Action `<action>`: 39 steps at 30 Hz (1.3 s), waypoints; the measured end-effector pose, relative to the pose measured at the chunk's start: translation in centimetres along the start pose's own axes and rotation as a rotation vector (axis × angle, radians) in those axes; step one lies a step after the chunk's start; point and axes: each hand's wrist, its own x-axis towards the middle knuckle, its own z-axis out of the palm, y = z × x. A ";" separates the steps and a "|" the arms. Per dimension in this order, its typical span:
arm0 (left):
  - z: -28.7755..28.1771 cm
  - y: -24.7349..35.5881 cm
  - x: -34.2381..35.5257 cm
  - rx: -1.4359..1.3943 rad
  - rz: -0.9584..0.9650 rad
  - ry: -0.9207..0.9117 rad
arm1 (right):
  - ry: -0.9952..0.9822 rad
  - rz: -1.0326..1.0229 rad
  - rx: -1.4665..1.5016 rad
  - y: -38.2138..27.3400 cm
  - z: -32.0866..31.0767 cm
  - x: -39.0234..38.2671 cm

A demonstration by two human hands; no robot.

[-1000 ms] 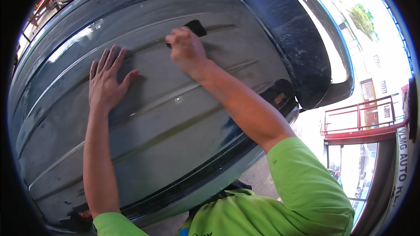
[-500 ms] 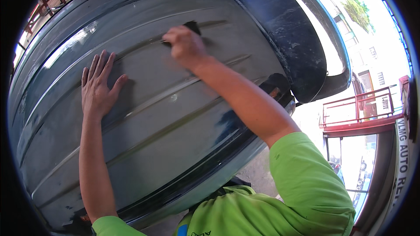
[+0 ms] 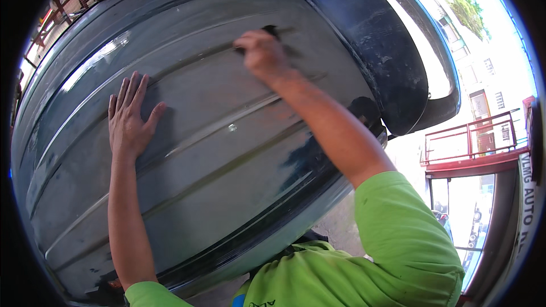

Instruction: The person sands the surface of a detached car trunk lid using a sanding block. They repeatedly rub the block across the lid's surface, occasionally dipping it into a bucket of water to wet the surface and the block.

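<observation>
Dark lettering [image 3: 528,193] runs down a pale sign [image 3: 520,250], partly lost at the lens rim; smaller writing [image 3: 261,303] on the green shirt [image 3: 324,276] is cut off below. The right hand [image 3: 264,51], blurred, closes around a black pad [image 3: 271,30], mostly hidden, on the ribbed grey panel [image 3: 227,165], toward its edge beside the dark blue piece [image 3: 369,28]. The left hand [image 3: 129,119] lies open, palm down, nearer the panel's left edge.

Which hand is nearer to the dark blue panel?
Right. The right hand is left of the dark blue panel; the left hand lies flat on the ribbed surface, farther left.
</observation>
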 end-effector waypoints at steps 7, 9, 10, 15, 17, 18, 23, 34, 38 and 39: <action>0.0 0.3 0.3 0.000 -0.043 0.008 | -0.148 0.165 0.118 3.1 0.1 0.8; -0.2 0.2 0.3 0.003 -0.040 -0.029 | -0.114 0.170 0.329 -0.1 2.3 -0.5; -0.3 0.2 0.4 -0.026 -0.012 -0.010 | -0.144 0.069 0.236 -3.3 -0.1 1.0; -0.7 0.3 0.2 -0.014 -0.042 -0.053 | -0.135 0.098 -0.145 9.9 -7.9 0.6; -0.6 0.4 0.3 0.008 -0.057 -0.052 | -0.163 0.056 -0.165 9.9 -7.8 0.6; -0.5 0.5 0.4 -0.008 -0.030 -0.012 | -0.179 0.021 -0.189 10.1 -8.4 0.8; -0.1 0.1 0.4 0.012 -0.031 -0.050 | -0.139 0.347 -0.334 10.5 -8.9 1.0; -0.3 0.1 0.3 -0.005 -0.025 -0.025 | -0.153 0.022 -0.178 13.5 -8.8 0.5; 0.3 0.0 0.1 -0.025 -0.054 -0.019 | -0.087 0.256 -0.308 7.6 -7.4 1.3; 0.5 0.0 0.2 -0.045 -0.016 0.041 | -0.125 0.208 -0.267 4.3 -6.1 1.6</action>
